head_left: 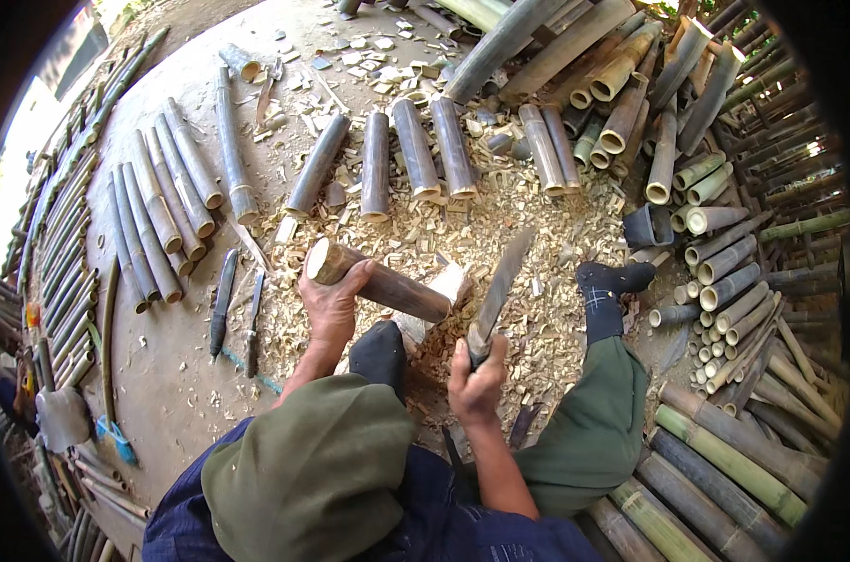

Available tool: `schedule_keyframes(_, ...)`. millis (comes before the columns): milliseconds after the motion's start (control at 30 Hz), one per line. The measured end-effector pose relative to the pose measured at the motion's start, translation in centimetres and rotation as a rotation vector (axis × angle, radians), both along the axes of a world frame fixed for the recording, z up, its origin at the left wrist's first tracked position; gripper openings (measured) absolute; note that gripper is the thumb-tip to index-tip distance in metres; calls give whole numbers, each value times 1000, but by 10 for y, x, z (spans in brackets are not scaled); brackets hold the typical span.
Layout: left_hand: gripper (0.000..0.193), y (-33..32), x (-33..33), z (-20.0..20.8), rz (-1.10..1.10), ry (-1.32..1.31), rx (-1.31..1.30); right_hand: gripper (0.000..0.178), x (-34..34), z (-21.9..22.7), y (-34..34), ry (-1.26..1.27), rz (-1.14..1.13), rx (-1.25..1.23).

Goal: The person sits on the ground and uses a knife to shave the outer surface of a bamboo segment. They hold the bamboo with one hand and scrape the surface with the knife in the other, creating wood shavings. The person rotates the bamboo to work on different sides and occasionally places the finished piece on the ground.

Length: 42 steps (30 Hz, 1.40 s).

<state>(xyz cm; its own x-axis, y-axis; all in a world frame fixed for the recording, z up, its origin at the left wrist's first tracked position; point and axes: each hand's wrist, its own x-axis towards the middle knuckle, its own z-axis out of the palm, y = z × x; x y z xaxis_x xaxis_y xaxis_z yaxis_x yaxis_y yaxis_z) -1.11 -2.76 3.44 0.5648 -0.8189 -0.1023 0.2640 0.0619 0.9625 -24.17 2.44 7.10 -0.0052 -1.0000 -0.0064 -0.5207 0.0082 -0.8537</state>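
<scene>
My left hand (329, 309) is wrapped round one end of a short bamboo section (395, 288), its pale cut end facing up and left. The section's other end, tilted down to the right, is at a pale wooden block (451, 284); whether it rests on it I cannot tell. In my right hand (478, 379) is a machete (502, 286), gripped by the handle. Its blade points up and away, to the right of the bamboo and apart from it. My dark-socked left foot (378, 356) is beside the block.
Wood chips (556, 239) cover the ground. Two knives (222, 304) lie to the left, near a row of bamboo poles (167, 187). Short bamboo sections (375, 169) lie ahead. Bamboo stacks (724, 272) and a dark container (648, 227) stand right, past my other foot (614, 278).
</scene>
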Motion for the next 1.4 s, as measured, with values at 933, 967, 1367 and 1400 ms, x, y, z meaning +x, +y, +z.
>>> schedule_keyframes(933, 46, 18, 2, 8, -195, 105, -23, 34, -8, -33, -13, 350, 105, 409)
schedule_keyframes(967, 45, 11, 5, 10, -166, 91, -57, 34, -10, -31, -12, 367, 127, 413)
schedule_keyframes(1367, 63, 34, 18, 5, -216, 83, -12, 44, -19, -42, -5, 291, 155, 498)
schedule_keyframes(1400, 63, 30, 23, 11, -267, 74, -5, 39, -15, -24, -12, 340, 150, 400)
